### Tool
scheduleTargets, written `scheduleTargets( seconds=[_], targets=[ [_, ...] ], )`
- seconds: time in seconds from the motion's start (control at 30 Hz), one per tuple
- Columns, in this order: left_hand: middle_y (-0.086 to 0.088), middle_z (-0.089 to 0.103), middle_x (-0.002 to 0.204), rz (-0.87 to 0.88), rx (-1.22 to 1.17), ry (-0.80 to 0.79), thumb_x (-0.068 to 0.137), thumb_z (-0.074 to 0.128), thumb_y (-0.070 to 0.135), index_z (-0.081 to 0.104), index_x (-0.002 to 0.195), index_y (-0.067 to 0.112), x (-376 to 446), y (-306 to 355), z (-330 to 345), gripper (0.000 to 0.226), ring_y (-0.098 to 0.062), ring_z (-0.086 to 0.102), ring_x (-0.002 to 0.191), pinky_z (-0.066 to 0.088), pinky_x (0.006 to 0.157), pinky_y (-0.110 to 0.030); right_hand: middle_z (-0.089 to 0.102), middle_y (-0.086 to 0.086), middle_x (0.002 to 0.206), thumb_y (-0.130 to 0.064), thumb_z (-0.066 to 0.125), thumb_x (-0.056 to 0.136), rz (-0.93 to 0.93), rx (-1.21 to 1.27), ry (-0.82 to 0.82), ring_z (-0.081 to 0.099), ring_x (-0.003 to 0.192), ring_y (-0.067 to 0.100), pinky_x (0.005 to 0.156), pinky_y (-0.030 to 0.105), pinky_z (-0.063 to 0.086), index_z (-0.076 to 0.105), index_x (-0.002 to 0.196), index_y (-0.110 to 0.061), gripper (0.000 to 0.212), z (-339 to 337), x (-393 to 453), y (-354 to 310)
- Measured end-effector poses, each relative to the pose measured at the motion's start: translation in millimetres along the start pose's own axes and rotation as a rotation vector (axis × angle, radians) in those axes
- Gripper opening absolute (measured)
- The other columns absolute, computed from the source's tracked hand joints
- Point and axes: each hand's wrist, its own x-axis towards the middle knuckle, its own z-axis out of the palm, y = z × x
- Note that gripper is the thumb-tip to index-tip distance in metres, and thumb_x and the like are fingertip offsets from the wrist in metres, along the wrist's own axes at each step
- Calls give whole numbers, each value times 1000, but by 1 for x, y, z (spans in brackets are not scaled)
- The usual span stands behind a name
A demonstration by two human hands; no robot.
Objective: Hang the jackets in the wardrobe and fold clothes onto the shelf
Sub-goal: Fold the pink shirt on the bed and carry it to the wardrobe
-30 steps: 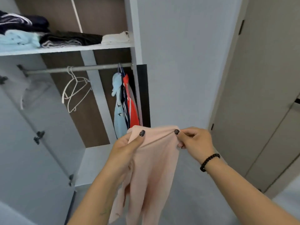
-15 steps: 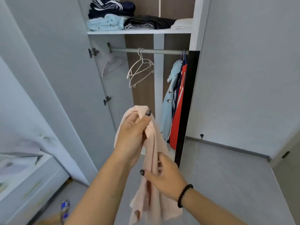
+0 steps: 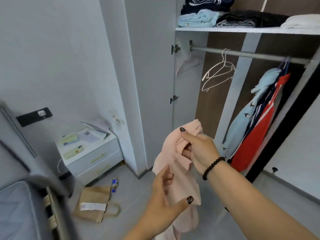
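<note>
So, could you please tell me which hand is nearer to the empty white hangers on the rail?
Right. The right hand grips the pink garment higher up, below the white hangers; the left hand holds it lower, farther away.

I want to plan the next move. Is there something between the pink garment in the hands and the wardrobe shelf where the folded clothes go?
Nothing visible blocks it. Both hands hold the pink garment before the open wardrobe, and the shelf is reachable above, though mostly filled with folded clothes.
</note>
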Motion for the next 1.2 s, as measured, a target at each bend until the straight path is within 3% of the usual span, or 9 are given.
scheduleTargets(
  seconds=[0.17, 0.27, 0.33, 0.4, 0.57, 0.8, 0.87, 1.0, 1.2],
  targets=[
    [18, -30, 151, -53, 634, 225, 68, 70, 57, -35, 141, 37, 2, -32, -39, 129, -6, -18, 143, 6, 119, -38, 62, 8, 80, -14, 66, 88, 33, 94, -130, 64, 69, 15, 68, 33, 60, 63, 100, -1, 18, 78, 4, 7],
    [6, 16, 154, 48, 620, 489, 87, 64, 33, 16, 152, 27, 8, -38, -80, 81, -17, 17, 144, 18, 112, -42, 66, 8, 74, -13, 65, 89, 7, 106, -149, 68, 62, 14, 54, 26, 55, 62, 99, 0, 16, 117, 11, 9],
    [13, 58, 111, 154, 532, 636, 86, 53, 12, 64, 113, 23, 14, -38, -119, 31, -18, 57, 105, 38, 95, -45, 72, 10, 76, -14, 66, 88, -45, 56, -128, 72, 69, 16, 55, 27, 55, 64, 95, 1, 17, 139, 19, 10],
    [17, 61, 73, 159, 376, 665, 84, 46, 1, 64, 83, 28, 20, -35, -161, 33, -6, 58, 73, 49, 80, -43, 74, 12, 79, -16, 67, 88, -105, 0, -91, 73, 74, 18, 56, 28, 56, 67, 91, -1, 16, 157, 30, 10],
    [21, 70, 91, 123, 76, 566, 92, 46, -4, 69, 95, 35, 23, -19, -258, 45, 5, 62, 86, 43, 72, -6, 72, 15, 95, -24, 63, 90, -122, -368, 16, 70, 87, 24, 73, 34, 58, 69, 96, -4, 22, 189, 69, 27],
    [-20, 70, 89, 24, -126, 374, 78, 59, 24, 74, 88, 7, 26, 20, -343, 25, -19, 59, 80, 42, 77, -36, 35, -24, 132, -69, 73, 57, -308, -1122, -634, 35, 119, -8, 93, 15, 30, 37, 135, -46, 89, 266, 51, 65],
    [-20, 69, 87, 7, -111, 299, 77, 59, 23, 71, 89, -1, 23, 26, -357, 29, -21, 58, 80, 41, 77, -36, 47, -32, 127, -51, 81, 62, -285, -1201, -846, 42, 114, -19, 90, 7, 38, 46, 131, -45, 78, 286, 51, 72],
    [-6, 53, 69, 1, -79, 387, 72, 64, 25, 65, 76, -2, 13, 26, -386, 28, -15, 45, 67, 34, 63, -28, 67, -3, 75, -25, 77, 78, -352, -1201, -897, 58, 67, 13, 66, 27, 46, 70, 83, -16, 13, 318, 57, 83],
    [2, 51, 65, -42, -22, 453, 70, 68, 26, 67, 65, 16, -17, 14, -431, 11, -12, 44, 64, 29, 62, -25, 56, 26, 70, -17, 56, 91, -382, -1154, -1032, 44, 63, 20, 66, 33, 36, 63, 70, 0, 28, 358, 56, 82]
  ],
)
